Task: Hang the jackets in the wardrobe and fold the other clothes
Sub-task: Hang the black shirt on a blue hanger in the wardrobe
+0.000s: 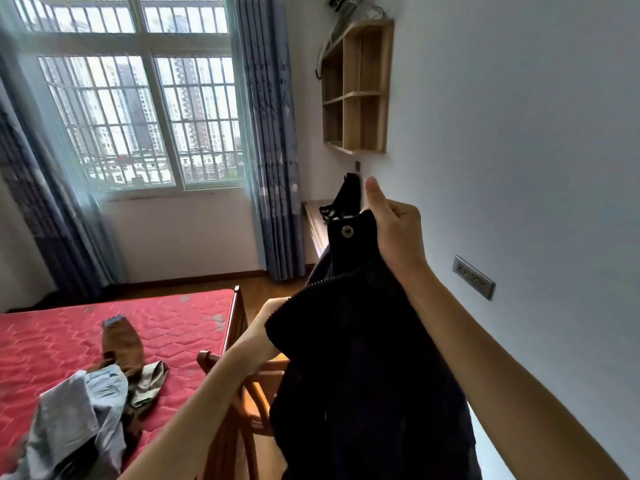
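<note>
In a bedroom, beside a white wall, a person holds a dark jacket (363, 358) up in the air with both hands.

The jacket hangs lengthwise, collar end up and hem down past the bottom edge, leaning slightly right at the top. The right hand (398, 230) is closed round the collar end beside a metal snap (347, 231), thumb raised. Lower and to the left, the left hand (263, 327) grips the zip edge (322, 280), its fingers hidden in the cloth. Just behind the jacket stands a wooden chair (249, 386), partly covered by it. To the left, a bed (194, 317) with a red mattress carries a loose heap of clothes (86, 403), pale blue, brown and khaki. Beyond the jacket, a black bag (349, 192) sits on a desk (315, 220) under a wooden wall shelf (356, 88). A barred window (138, 116) with blue curtains (273, 133) fills the far wall.
</note>
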`<state>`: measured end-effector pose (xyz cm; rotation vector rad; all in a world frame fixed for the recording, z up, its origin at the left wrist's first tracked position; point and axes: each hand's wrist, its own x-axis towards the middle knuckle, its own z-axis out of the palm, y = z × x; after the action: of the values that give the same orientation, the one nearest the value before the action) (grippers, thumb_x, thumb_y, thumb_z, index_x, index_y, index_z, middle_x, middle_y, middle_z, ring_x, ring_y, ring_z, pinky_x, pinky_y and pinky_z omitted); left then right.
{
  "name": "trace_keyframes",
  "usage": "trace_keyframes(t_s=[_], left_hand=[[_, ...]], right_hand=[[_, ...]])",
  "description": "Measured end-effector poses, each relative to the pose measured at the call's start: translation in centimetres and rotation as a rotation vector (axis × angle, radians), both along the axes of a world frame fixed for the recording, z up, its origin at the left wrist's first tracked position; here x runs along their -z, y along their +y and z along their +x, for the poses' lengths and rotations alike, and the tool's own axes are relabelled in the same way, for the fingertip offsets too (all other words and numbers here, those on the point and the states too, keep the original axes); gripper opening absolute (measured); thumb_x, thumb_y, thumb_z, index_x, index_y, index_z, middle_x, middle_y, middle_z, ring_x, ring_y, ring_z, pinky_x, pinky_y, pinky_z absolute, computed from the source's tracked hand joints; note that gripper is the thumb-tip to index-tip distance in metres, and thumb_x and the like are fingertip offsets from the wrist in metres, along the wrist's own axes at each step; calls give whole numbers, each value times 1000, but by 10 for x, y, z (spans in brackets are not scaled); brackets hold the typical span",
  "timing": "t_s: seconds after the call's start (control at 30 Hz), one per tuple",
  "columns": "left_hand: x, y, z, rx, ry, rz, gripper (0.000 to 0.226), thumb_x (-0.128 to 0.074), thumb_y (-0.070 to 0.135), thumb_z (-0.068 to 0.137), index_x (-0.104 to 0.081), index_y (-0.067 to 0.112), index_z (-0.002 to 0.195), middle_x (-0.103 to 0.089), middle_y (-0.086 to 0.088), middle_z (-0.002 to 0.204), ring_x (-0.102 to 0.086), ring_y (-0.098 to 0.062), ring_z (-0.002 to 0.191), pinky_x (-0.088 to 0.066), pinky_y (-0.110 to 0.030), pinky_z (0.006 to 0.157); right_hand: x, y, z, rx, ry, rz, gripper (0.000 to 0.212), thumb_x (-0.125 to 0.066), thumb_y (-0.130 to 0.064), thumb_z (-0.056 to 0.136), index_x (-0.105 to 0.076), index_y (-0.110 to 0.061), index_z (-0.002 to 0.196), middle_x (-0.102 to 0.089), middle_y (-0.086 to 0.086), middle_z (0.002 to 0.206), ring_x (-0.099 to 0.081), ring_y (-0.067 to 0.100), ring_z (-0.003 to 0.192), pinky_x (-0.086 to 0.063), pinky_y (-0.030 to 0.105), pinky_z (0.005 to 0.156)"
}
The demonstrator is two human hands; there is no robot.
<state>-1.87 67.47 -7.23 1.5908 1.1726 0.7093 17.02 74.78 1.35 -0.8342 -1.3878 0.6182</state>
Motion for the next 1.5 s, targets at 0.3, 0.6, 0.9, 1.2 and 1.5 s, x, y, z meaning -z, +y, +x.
trace_keyframes(t_s=[0.3,0.6,0.9,1.2,1.5], left_hand=[[-24,23,-67,33,-3,288,10,-73,-8,81,-67,-4,89,-70,-3,74,-72,-16,71,-59,-27,66],[-62,12,-63,-354,-445,280,26,-63,28,92,-70,3,88,-67,-3,68,-66,-11,59,-58,-26,58],[-62,18,-88,-294,-386,249,53,-50,48,93,-54,14,134,-70,-8,122,-70,-29,108,-58,-41,89],[17,-25,-27,-603,143,769,65,-71,58,81,-55,17,128,-62,12,117,-62,-2,102,-48,-8,80],[-68,-53,-141,-550,231,772,26,-67,45,86,-68,20,91,-67,16,76,-62,3,70,-48,-21,67]], right_hand=[[31,-2,36,336,-229,-35,70,-53,-52,96,-26,-12,45,-24,-9,35,-24,12,37,-25,17,43],[37,0,52,526,-460,-159,70,-41,-54,100,-27,-11,46,-32,5,44,-35,25,45,-32,35,54],[15,-29,-8,316,-234,-105,68,-54,-41,98,-28,-17,41,-23,-10,33,-23,10,31,-23,21,40],[-16,-26,-116,74,-503,-29,72,-48,-58,95,-33,-14,39,-34,-3,35,-38,12,33,-41,29,51],[-29,-31,-143,-493,-871,19,91,-26,-78,86,-62,5,82,-65,20,77,-65,30,70,-54,37,73]])
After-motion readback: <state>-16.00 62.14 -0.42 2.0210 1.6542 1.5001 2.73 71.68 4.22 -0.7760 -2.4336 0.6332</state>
